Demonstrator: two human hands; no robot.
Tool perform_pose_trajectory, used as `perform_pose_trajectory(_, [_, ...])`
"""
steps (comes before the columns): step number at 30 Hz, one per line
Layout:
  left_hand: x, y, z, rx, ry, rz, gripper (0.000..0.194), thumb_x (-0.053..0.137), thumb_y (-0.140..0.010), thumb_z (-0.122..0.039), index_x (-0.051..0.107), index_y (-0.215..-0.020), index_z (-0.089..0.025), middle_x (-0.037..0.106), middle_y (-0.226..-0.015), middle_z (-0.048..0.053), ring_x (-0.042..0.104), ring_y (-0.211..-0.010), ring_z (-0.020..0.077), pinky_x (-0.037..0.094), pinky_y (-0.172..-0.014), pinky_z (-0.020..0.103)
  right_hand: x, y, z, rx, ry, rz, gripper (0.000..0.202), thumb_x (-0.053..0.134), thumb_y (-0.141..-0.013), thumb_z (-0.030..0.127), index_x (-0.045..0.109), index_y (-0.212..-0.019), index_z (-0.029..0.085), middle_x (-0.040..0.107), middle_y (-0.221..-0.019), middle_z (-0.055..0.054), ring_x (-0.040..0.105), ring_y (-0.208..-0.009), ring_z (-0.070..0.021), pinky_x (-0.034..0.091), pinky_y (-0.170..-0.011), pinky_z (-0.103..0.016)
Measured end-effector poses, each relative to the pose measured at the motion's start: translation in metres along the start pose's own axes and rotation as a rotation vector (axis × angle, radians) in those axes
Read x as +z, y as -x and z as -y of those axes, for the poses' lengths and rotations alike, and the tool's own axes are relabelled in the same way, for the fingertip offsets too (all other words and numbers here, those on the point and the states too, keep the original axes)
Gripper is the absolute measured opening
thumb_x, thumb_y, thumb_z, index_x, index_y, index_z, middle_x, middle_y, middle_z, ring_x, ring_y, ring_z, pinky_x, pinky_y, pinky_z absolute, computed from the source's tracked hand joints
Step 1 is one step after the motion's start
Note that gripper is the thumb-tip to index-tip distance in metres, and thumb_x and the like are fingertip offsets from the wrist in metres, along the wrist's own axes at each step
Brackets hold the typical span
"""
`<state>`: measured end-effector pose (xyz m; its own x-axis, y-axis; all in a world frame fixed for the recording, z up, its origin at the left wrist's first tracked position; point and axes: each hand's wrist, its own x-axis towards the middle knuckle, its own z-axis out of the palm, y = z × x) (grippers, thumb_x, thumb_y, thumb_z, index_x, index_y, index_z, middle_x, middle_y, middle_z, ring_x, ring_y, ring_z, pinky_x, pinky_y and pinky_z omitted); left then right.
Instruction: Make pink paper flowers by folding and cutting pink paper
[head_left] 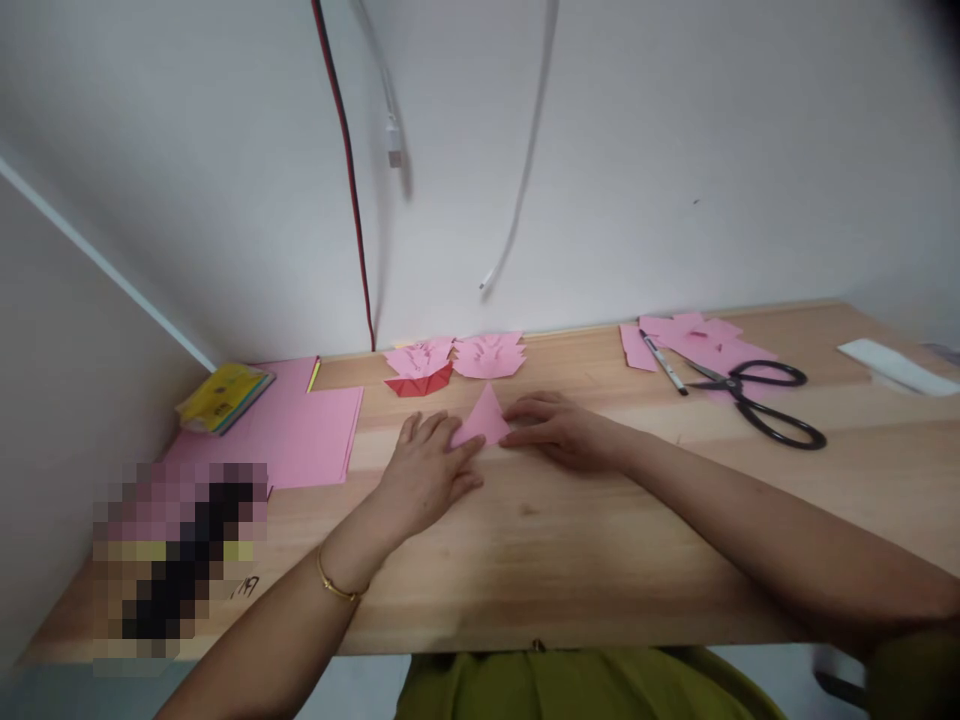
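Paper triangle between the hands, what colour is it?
Pink; the paper triangle shows best in the head view.

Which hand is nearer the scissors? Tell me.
Right. The right hand is left of the scissors; the left hand is farther left, past the pink triangle.

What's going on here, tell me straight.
A person has both bare hands on a small pink paper triangle at a pale wooden table. The left hand touches its left side, the right hand its right corner; whether the right pinches it is unclear. Just beyond lie pink jagged-edged paper pieces and a red folded paper piece. Black-handled metal scissors lie to the right, flat pink paper sheets to the left.
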<state>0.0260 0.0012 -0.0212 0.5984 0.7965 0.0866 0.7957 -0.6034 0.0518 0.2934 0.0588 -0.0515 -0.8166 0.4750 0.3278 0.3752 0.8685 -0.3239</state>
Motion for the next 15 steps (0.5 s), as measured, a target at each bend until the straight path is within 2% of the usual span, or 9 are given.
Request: perform_pose_trajectory(15, [0.0017, -0.0001, 0.0046, 0.008, 0.071, 0.010, 0.050, 0.054, -0.086, -0.048, 0.053, -0.131, -0.028, 0.048, -0.134, 0.014, 0.037, -0.129, 0.0325, 0.031, -0.102, 0.054, -0.0016, -0.0007, 0.0021, 0.013, -0.005, 0.010, 0.038, 0.049, -0.089, 0.016, 0.064, -0.121, 0.032, 0.056, -0.129, -0.009, 0.049, -0.120, -0.0224, 0.039, -0.100, -0.045])
